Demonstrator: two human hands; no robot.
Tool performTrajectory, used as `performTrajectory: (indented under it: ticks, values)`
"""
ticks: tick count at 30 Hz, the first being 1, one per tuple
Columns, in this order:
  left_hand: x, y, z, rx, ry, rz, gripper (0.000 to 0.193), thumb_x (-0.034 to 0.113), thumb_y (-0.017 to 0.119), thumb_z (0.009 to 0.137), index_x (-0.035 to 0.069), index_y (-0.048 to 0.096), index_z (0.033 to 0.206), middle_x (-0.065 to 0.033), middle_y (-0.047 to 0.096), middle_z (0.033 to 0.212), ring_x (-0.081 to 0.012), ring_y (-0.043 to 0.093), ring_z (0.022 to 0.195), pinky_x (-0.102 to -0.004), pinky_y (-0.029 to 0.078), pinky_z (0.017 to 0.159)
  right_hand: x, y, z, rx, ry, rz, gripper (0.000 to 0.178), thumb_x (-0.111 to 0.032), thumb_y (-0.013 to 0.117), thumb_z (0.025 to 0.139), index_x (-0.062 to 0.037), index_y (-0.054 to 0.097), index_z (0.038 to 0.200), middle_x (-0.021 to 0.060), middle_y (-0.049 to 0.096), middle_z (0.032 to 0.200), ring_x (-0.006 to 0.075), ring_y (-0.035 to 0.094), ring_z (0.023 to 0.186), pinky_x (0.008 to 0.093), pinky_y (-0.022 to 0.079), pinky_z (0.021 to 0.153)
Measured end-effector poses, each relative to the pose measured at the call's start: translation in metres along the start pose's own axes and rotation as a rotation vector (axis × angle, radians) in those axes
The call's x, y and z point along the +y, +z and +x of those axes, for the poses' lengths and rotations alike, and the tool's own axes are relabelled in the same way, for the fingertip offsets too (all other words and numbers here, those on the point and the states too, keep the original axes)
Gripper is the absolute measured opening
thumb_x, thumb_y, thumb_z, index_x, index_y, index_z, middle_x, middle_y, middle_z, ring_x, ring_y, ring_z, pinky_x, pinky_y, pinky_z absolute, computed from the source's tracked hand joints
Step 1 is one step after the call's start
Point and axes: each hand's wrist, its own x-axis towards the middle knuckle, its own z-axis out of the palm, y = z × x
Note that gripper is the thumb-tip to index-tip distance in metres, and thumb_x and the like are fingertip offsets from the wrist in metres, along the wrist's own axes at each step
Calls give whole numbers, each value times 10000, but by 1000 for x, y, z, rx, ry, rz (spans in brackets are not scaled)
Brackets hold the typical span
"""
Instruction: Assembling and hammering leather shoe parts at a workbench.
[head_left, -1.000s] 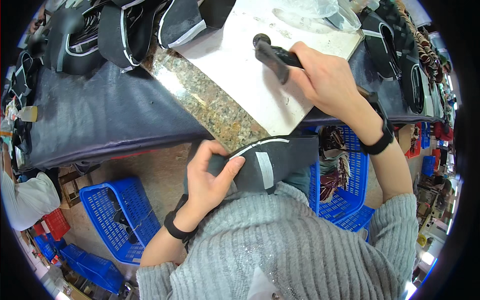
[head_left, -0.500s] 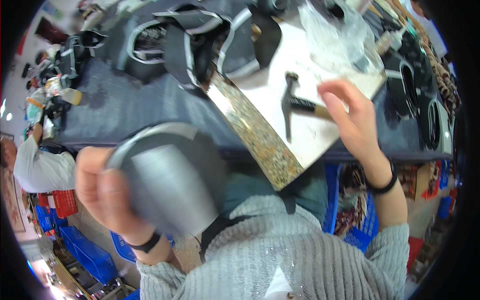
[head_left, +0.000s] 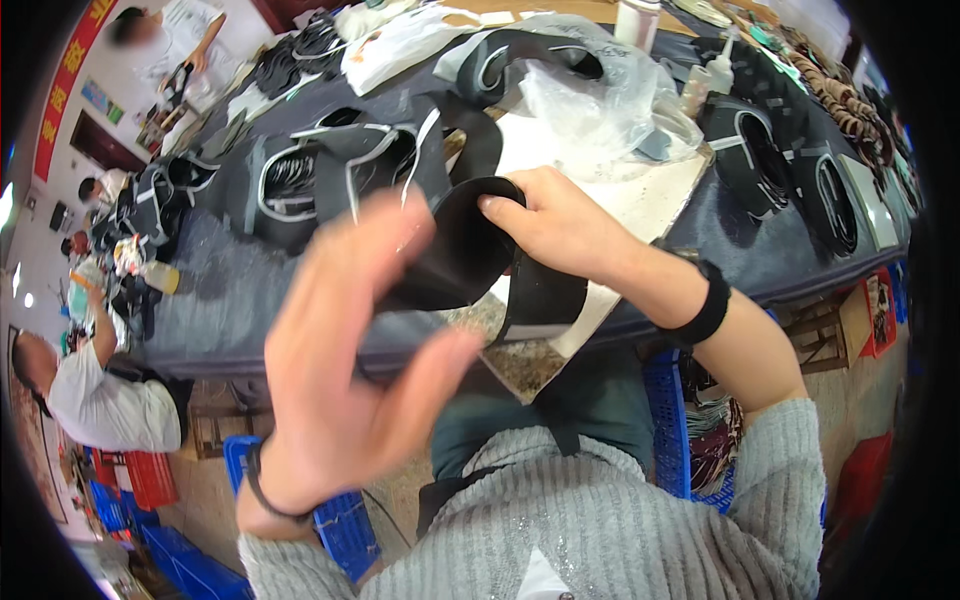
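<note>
At frame centre, the right hand [head_left: 562, 222] pinched the curved black panel [head_left: 460, 260] by its rim, apparently to hold its curl open, while the blurred left hand [head_left: 335, 380] stood wide-spread at centre-left.

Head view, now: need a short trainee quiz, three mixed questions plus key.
1. Pick one: which of the hands grips the edge of the curved black piece, A) left or B) right?
2. True or false: the clear plastic bag lies on the floor.
3. Fill in: the basket beside the person's right leg is ____ in colour.

Key:
1. B; the right hand grips it, thumb inside the edge.
2. False; it lies partly on the white board.
3. Blue.
</note>
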Motion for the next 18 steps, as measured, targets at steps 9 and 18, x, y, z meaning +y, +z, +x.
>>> performTrajectory:
  ticks: [9, 18]
  values:
    - [-73, 30, 36, -457, -536, -428, 169, 116, 618, 883, -28, 649, 802, 47, 519, 585, -12, 427, 546, -235, 329, 469, -13, -31, 2, -294, -70, 54, 172, -40, 577, 768, 48, 643, 901, 85, 665, 806, 174, 609, 758, 288, 477, 705]
    - [-85, 51, 61, -699, -652, -952, 66, 62, 661, 822, 14, 682, 861, 23, 654, 771, -26, 568, 681, -169, 431, 627, 4, -70, -7, -420, 168, 201, 181, -162, 640, 842, -32, 699, 952, -26, 636, 779, 44, 522, 689, 212, 394, 592]
